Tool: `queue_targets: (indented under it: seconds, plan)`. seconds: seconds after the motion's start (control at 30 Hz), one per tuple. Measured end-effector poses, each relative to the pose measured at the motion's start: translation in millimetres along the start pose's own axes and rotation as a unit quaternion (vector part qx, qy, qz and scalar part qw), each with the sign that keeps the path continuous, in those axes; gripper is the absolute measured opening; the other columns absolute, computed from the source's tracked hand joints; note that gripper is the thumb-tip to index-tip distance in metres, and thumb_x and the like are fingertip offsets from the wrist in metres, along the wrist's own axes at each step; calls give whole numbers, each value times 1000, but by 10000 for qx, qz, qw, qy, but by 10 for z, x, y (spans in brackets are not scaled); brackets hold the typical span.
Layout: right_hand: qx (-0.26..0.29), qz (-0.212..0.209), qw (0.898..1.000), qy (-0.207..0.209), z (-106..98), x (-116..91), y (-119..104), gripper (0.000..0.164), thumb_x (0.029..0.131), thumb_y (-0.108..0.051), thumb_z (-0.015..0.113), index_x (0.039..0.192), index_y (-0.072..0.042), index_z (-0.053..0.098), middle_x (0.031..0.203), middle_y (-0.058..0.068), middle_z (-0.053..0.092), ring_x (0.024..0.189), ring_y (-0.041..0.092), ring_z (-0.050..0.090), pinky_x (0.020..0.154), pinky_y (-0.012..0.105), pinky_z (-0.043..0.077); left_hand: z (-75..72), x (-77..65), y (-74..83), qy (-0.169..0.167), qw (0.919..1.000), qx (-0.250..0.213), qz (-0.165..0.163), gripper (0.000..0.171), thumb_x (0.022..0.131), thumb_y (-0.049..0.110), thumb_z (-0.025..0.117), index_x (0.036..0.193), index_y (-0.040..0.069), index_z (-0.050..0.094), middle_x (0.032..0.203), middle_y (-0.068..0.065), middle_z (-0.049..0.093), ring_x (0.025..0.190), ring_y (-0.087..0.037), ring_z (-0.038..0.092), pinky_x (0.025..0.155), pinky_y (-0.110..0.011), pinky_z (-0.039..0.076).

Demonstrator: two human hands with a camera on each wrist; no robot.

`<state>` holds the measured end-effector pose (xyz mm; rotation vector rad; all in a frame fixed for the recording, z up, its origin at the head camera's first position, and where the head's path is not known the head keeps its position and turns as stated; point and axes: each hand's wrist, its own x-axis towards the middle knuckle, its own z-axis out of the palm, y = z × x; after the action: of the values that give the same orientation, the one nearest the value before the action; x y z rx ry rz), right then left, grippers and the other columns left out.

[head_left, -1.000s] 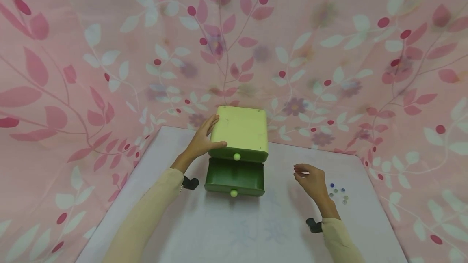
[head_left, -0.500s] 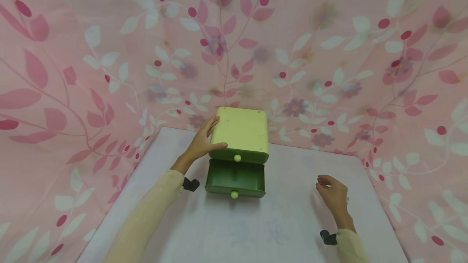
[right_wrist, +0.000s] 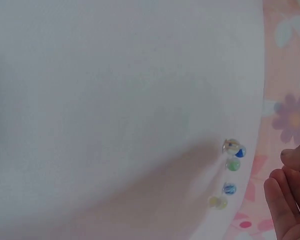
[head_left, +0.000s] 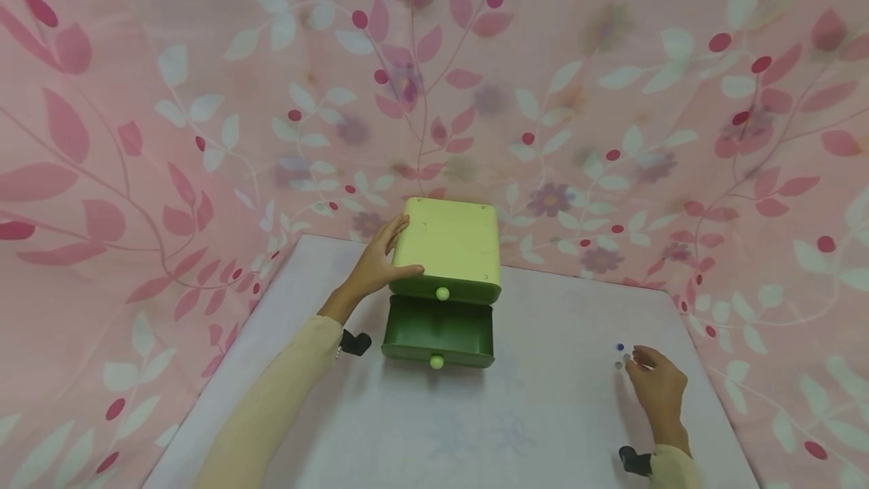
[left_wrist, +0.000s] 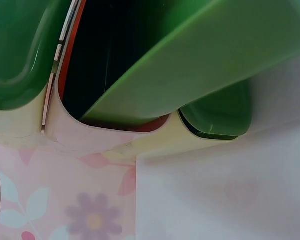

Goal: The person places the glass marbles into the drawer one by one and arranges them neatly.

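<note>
A pale green drawer cabinet (head_left: 448,240) stands on the table, one drawer (head_left: 437,334) pulled out below its top drawer. The left wrist view shows the pulled-out drawer (left_wrist: 190,65) close up, between two drawer fronts. My left hand (head_left: 373,266) rests on the cabinet's left side, thumb on the top, fingers extended along the edge. Over the right of the table, my right hand (head_left: 657,383) is beside several glass marbles (head_left: 619,348), hiding some of them. Its thumb and fingers (right_wrist: 280,192) are apart and relaxed in the right wrist view, near the marbles (right_wrist: 233,164).
The table has a white cover (head_left: 543,413). Pink leaf-patterned cloth (head_left: 570,112) rises behind it and along both sides. A black wrist mount (head_left: 356,342) sits at the left wrist, another black mount (head_left: 634,460) at the right.
My right hand has moved rightward and toward me, from beside the cabinet to the marbles. It covered them half a second ago; some show now. The left hand and cabinet stay put.
</note>
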<state>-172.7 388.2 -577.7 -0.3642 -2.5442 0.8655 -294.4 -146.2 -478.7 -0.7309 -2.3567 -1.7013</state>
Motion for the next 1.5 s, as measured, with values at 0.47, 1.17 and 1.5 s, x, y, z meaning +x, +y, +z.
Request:
queue_targets:
  seconds: [0.47,1.17,1.5]
  plan:
    - [-288,1007,9935,-438,7,-60,234,35,84,-2,66,117,7,63,114,28,64,101,43,62,84,52,52,-61,-48,356,-130,9999,-18,37,107,77,20,85,157,11,15,158,-16,24,145,-23,25,118,-40,23]
    - [-137,1278,9893,-692,126,-131,298,35,82,-2,68,116,7,64,111,27,65,101,43,61,89,55,48,-49,-55,363,-170,9998,107,56,107,77,22,85,157,8,15,158,-15,24,145,-23,25,117,-42,24]
    - [-228,1155,9898,-808,155,-125,233,39,81,0,69,119,6,63,112,28,65,101,43,61,88,54,50,-37,-47,321,-129,9998,98,136,108,76,22,86,156,3,16,158,-16,25,145,-24,25,117,-41,24]
